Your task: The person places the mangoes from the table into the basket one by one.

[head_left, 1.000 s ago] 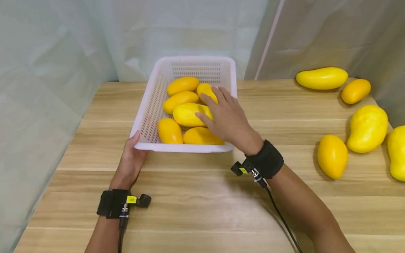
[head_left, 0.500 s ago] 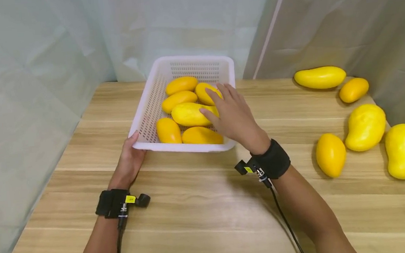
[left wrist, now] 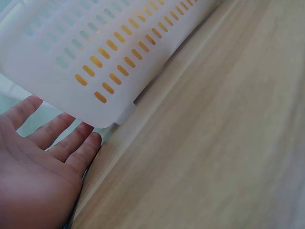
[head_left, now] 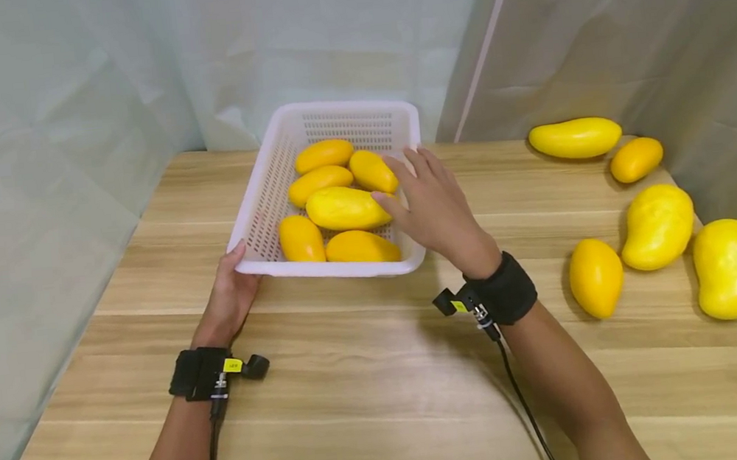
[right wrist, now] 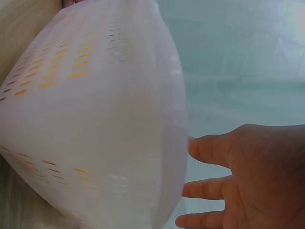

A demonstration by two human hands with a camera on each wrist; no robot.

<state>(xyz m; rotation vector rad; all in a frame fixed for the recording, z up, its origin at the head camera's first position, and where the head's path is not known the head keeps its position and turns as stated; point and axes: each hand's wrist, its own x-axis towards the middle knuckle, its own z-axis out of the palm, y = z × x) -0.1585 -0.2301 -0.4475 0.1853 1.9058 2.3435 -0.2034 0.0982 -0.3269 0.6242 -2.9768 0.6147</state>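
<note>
A white slotted plastic basket (head_left: 249, 223) holds several yellow-orange mangoes, among them a larger pale-yellow mango (head_left: 346, 208) in the middle. My left hand (head_left: 227, 303) grips the basket's near-left corner, the thumb at the rim. In the left wrist view its fingertips (left wrist: 83, 129) pass partly behind the corner. Over the right rim is my right hand (head_left: 436, 205), fingers loosely spread, nothing held. Its thumb lies nearest the middle mango and the mango (head_left: 372, 170) behind it. The right wrist view shows this hand (right wrist: 257, 176) beside the basket's rim; whether it touches the rim I cannot tell.
On the wooden table (head_left: 359, 408), right of the basket, lie several loose mangoes: a long one (head_left: 575, 138), a small one (head_left: 636, 159), an oval one (head_left: 596, 278) and two large ones, including one (head_left: 735, 269) at the right edge. Curtains (head_left: 336, 33) hang behind.
My right hand has drawn back rightward from over the mangoes to the basket's right rim, uncovering more of the middle and rear-right mangoes. The left hand stays at the corner; the view shifts slightly.
</note>
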